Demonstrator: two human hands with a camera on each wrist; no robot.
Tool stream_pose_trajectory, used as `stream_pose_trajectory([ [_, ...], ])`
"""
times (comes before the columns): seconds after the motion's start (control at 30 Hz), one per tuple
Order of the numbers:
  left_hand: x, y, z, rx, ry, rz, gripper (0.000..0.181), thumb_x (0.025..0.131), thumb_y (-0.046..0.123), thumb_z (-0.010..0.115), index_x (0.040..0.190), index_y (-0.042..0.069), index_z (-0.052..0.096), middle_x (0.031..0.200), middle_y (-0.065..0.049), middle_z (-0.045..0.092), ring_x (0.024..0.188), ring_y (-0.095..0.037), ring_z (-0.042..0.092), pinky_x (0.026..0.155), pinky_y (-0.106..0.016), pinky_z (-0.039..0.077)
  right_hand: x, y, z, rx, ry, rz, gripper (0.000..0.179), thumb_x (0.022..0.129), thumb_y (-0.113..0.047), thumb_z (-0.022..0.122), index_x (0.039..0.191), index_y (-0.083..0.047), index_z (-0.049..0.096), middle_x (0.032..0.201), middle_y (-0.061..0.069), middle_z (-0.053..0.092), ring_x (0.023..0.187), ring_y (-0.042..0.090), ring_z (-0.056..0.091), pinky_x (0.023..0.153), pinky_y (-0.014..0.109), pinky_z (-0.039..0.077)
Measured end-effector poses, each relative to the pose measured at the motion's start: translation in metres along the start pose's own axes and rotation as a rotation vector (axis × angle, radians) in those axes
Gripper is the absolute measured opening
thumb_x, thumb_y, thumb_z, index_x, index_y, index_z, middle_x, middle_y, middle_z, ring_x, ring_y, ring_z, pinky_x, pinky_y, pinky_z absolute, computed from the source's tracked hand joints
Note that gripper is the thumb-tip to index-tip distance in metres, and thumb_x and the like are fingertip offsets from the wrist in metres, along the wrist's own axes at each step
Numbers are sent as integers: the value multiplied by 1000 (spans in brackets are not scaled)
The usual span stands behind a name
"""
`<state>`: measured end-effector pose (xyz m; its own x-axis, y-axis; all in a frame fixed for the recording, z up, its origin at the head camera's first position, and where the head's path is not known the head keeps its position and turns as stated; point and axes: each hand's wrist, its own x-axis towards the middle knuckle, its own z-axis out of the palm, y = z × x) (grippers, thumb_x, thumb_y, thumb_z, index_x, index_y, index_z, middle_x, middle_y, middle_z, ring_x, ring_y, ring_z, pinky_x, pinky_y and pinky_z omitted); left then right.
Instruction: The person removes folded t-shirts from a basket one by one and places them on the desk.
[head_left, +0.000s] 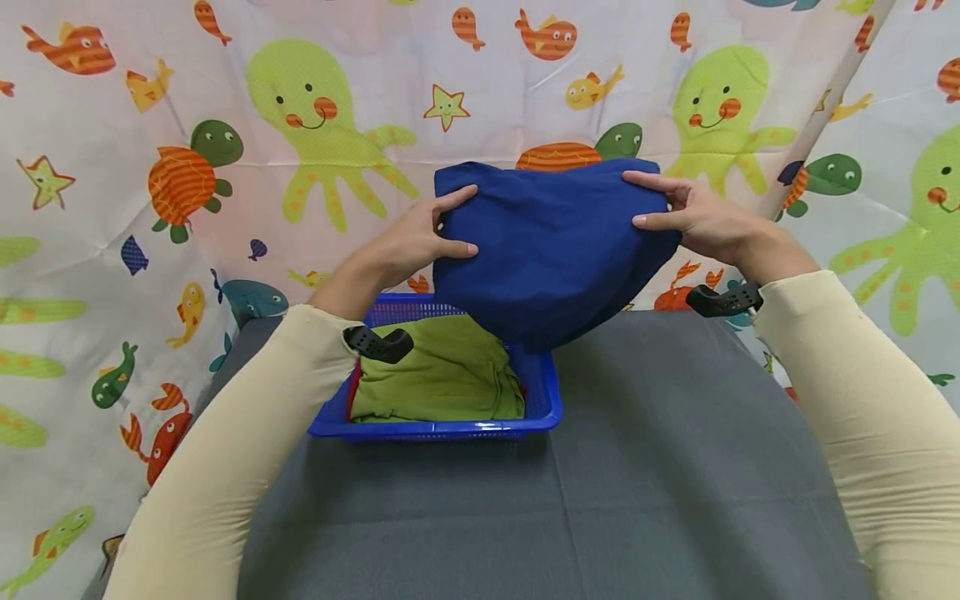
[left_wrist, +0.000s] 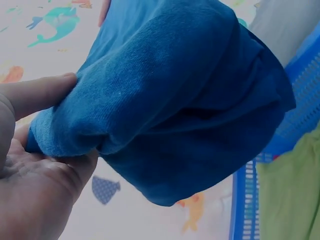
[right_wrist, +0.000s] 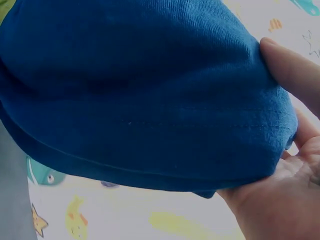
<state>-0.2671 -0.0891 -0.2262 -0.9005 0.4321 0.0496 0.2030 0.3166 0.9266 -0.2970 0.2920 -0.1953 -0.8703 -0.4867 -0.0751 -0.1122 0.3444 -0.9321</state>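
Observation:
A folded blue garment (head_left: 551, 242), its exact kind not shown, hangs in the air between both hands, its lower part sagging. My left hand (head_left: 412, 242) pinches its left edge between thumb and fingers. At the opposite edge my right hand (head_left: 705, 215) grips the cloth the same way. Stitched hem lines run along the garment (right_wrist: 150, 125) in the right wrist view. Below and to the left, a folded green garment (head_left: 442, 375) lies in a blue plastic basket (head_left: 442, 430). A bit of red cloth (head_left: 354, 387) shows beside the green one.
The basket stands on a table with a grey cloth (head_left: 570, 508). Behind and at both sides hangs a white curtain (head_left: 465, 92) printed with sea animals. Black bands (head_left: 378, 343) sit at both wrists.

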Motion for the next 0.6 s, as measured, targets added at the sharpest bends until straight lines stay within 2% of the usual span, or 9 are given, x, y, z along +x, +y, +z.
stream_pose_trajectory([
  [0.13,12,3,14,-46,12,18,87,94,4,69,162,34,23,171,-5,14,156,-23,24,123,-43,33,-5,3,-13,-37,50,36,68,103,-19,57,160,-39,25,172,0,6,150,26,23,89,12,51],
  [0.33,33,3,40,-87,22,30,87,94,3,69,162,32,23,170,-7,17,154,-26,29,121,-46,37,-8,14,-33,-27,99,78,69,103,-21,57,160,-40,22,171,-1,6,148,25,23,85,14,53],
  [0.5,53,-2,62,-60,50,18,87,93,4,70,162,32,25,170,-9,15,155,-29,27,121,-48,35,-8,28,-47,-87,131,88,70,104,-24,56,161,-40,19,171,-1,4,148,22,23,87,11,50],
  [0.6,63,-8,75,-29,62,9,87,93,4,71,162,31,25,170,-11,16,155,-31,26,122,-50,34,-7,39,-53,-119,127,95,71,104,-25,55,162,-37,16,172,-1,1,149,21,22,94,11,47],
])
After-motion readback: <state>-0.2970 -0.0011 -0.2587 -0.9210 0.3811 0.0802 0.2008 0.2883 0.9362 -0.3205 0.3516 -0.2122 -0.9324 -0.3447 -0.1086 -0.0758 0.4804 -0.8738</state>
